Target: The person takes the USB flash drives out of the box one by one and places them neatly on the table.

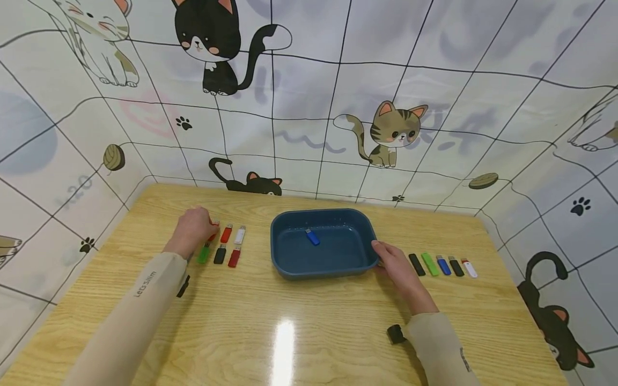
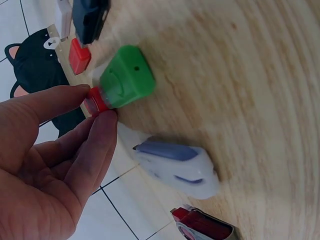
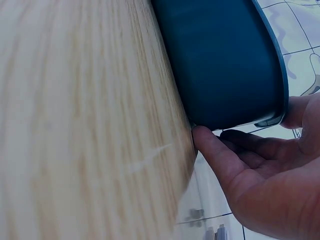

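My left hand [image 1: 193, 229] is over the left group of USB sticks and pinches a red USB stick [image 2: 95, 102] between thumb and fingertips. A green USB stick [image 2: 127, 77] lies right beside it, partly overlapping it in the left wrist view. Also near that hand are a white and blue USB stick [image 2: 176, 167] and a dark red one [image 2: 202, 225]. At the right end of the blue tray [image 1: 322, 272], my right hand [image 1: 398, 271] holds the rim with the thumb on top and fingers outside below. One blue USB stick [image 1: 313, 237] lies inside the tray.
Left of the tray, a red [image 1: 226, 234], a white [image 1: 240, 235], a black [image 1: 220, 254] and a dark red USB stick [image 1: 234, 257] lie in rows. Right of it, several more form a row, among them a light green one [image 1: 429, 264]. A cat-print curtain [image 1: 309, 134] surrounds the table.
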Tool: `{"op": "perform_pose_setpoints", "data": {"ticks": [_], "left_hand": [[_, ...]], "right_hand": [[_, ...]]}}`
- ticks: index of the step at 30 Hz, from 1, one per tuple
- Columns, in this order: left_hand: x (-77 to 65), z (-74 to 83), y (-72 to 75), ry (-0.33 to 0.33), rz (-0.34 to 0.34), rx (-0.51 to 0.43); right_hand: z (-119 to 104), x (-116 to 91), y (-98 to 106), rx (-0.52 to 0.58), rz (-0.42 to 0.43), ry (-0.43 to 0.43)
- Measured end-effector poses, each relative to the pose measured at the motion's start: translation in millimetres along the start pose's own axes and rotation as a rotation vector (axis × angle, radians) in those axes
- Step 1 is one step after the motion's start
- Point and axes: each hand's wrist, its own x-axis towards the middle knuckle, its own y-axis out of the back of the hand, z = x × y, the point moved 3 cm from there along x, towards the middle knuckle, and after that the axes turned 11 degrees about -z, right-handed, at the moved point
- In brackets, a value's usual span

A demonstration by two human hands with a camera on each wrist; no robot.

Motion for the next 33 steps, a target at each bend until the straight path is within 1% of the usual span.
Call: {"op": "perform_pose_setpoints", "data": {"ticks": [8, 12, 14, 16, 19, 21, 26, 29, 33], "left_hand": [[0.6, -0.3, -0.4, -0.003, 0.000, 0.006], [0.1, -0.4, 0.8, 0.009, 0.000, 0.014], [-0.9, 1.7, 2.3, 0.002, 0.024, 0.027], [-3.5, 7.7, 5.0, -0.024, 0.069, 0.055], [-9.7, 23.9, 10.0, -0.084, 0.144, 0.096], [-15.8, 38.9, 12.6, -0.146, 0.195, 0.121], [-29.9, 78.2, 13.3, -0.274, 0.312, 0.132], [-36.0, 100.8, 12.5, -0.323, 0.347, 0.132], [-42.8, 130.1, 9.9, -0.381, 0.339, 0.142]], "right_hand": [[0.5, 0.5, 0.0, -0.005, 0.013, -0.016], [1.0, 0.7, 0.1, -0.004, 0.015, -0.016], [1.3, 0.8, 0.2, -0.007, 0.015, -0.014], [1.4, 0.6, 0.1, -0.008, 0.013, -0.011], [1.0, -0.2, -0.2, -0.007, 0.013, -0.007], [1.0, -0.7, -0.2, -0.004, 0.013, -0.007], [1.2, -0.7, -0.1, 0.005, 0.008, -0.005], [1.0, -0.1, -0.1, 0.008, 0.006, -0.005], [0.7, -0.1, -0.4, 0.013, 0.001, -0.001]]}}
